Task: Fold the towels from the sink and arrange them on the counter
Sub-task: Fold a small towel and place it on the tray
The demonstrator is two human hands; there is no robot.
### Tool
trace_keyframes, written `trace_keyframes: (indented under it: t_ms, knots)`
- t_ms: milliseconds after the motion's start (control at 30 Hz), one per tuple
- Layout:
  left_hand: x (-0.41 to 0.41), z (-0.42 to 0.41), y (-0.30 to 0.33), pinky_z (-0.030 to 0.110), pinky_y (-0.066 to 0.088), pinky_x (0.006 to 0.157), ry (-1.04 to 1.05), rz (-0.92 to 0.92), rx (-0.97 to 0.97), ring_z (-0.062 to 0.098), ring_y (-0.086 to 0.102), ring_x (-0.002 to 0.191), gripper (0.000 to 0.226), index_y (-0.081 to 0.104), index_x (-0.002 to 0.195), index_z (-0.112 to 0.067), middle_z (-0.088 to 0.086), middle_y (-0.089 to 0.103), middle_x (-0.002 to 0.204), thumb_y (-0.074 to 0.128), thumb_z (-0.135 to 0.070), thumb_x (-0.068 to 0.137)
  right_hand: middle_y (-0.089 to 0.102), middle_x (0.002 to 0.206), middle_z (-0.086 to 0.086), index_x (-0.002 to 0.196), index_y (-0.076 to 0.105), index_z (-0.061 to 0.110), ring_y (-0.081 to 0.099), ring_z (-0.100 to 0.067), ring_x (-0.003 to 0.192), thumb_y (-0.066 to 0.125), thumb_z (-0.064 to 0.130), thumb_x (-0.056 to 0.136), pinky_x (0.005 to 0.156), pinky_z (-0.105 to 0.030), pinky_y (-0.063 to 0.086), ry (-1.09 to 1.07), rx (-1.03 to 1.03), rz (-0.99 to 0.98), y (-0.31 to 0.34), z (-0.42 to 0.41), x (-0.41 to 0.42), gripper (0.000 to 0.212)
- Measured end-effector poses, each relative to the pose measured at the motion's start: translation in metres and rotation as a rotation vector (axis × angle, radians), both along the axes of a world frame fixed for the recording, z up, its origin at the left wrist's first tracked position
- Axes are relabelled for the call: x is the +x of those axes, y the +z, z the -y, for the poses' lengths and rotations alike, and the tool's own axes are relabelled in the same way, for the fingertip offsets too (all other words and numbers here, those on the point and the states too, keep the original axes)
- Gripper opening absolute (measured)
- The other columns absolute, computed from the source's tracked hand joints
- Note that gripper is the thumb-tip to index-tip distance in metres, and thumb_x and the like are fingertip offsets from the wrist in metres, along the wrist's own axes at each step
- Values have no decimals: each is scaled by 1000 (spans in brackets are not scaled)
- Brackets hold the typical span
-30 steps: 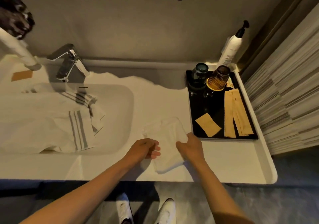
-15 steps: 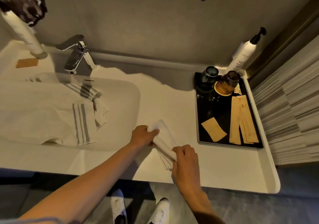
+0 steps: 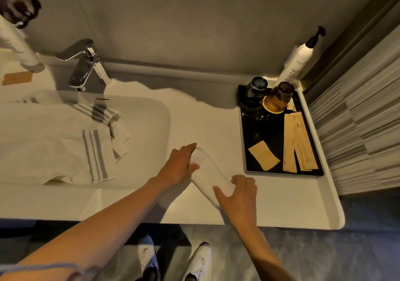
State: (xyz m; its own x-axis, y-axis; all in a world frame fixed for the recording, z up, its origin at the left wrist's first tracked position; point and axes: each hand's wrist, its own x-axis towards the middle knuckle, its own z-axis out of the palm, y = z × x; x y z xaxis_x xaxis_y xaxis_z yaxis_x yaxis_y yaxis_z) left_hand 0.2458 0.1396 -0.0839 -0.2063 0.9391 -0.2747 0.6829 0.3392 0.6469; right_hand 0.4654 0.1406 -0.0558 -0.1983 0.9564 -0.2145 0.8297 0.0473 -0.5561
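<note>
A small white towel, folded into a narrow strip, lies diagonally on the white counter between the sink and the tray. My left hand rests flat against its far end, fingers straight. My right hand lies over its near end with the thumb and fingers spread and pressing on the cloth. A large white towel with grey stripes lies crumpled in the sink on the left.
A chrome tap stands behind the sink. At the right sits a black tray with two upturned glasses and tan paper sachets. A white pump bottle stands in the back corner. The counter's front edge is just below my hands.
The small towel went from a loose square to a narrow folded strip. My hands, which were gripping it, now lie flat on its two ends.
</note>
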Motion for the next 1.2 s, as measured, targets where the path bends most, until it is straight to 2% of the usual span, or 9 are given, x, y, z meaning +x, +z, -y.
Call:
trace_keyframes:
  t_ms: [167, 233, 367, 467, 633, 800, 1000, 1100, 1200]
  knots:
    - [-11, 3, 18, 30, 46, 79, -114, 62, -230, 20, 57, 99, 45, 57, 114, -19, 2, 60, 111, 74, -37, 77, 57, 95, 0, 98, 55, 19, 56, -15, 83, 66, 46, 67, 65, -27, 45, 134, -378, 54, 7, -6, 1, 43]
    - [-10, 10, 25, 26, 41, 69, -66, 181, -185, 18, 56, 88, 39, 60, 94, -13, 0, 57, 95, 71, -41, 70, 60, 91, -4, 89, 55, 15, 57, -17, 80, 67, 35, 64, 59, -21, 45, 39, -459, -168, 21, -9, 9, 34]
    - [1, 5, 48, 33, 53, 77, 167, 589, -64, 21, 68, 94, 32, 68, 99, -20, 0, 73, 97, 68, -32, 70, 67, 89, 0, 98, 63, 13, 64, -14, 81, 72, 1, 81, 58, -17, 53, -317, -510, -737, 54, -25, 24, 23]
    - [24, -17, 60, 42, 61, 75, 294, 732, -80, 28, 70, 94, 32, 67, 105, -15, 11, 72, 101, 77, -28, 78, 73, 96, -5, 105, 67, 15, 68, -19, 89, 73, 5, 82, 60, -26, 57, -508, -519, -895, 62, -44, 36, 26]
    - [66, -87, 71, 39, 62, 65, 282, 424, -37, 22, 70, 73, 32, 65, 93, -12, 6, 68, 80, 82, -33, 77, 66, 106, -14, 117, 62, 3, 63, -25, 94, 64, 0, 86, 76, -38, 59, -621, -435, -848, 52, -124, 68, 31]
    - [95, -163, 61, 34, 54, 83, 308, 255, 14, 28, 63, 104, 43, 56, 124, -7, 13, 66, 117, 68, -28, 88, 66, 110, -6, 121, 60, 10, 62, -18, 91, 67, 11, 85, 84, -36, 53, -542, -255, -660, 39, -220, 79, 37]
    - [110, -219, 52, 43, 52, 88, 263, -55, 142, 31, 58, 109, 58, 40, 135, -13, 13, 58, 126, 65, -37, 89, 57, 130, -11, 136, 46, 12, 58, -25, 110, 68, 31, 87, 88, -35, 50, -373, -67, -374, 21, -297, 72, 57]
    - [116, -214, 47, 44, 45, 99, -16, -510, 341, 33, 50, 122, 53, 46, 136, -12, 14, 49, 138, 62, -32, 90, 48, 138, -9, 137, 45, 11, 46, -24, 125, 58, 31, 93, 100, -38, 45, -167, 301, -134, 18, -285, 74, 51]
    - [119, -208, 37, 44, 20, 120, -392, -574, 269, 31, 28, 146, 53, 36, 149, -13, 13, 30, 159, 45, -30, 100, 54, 139, -8, 129, 58, 13, 43, -24, 133, 53, 19, 92, 113, -44, 35, 232, 526, 116, 5, -269, 75, 38]
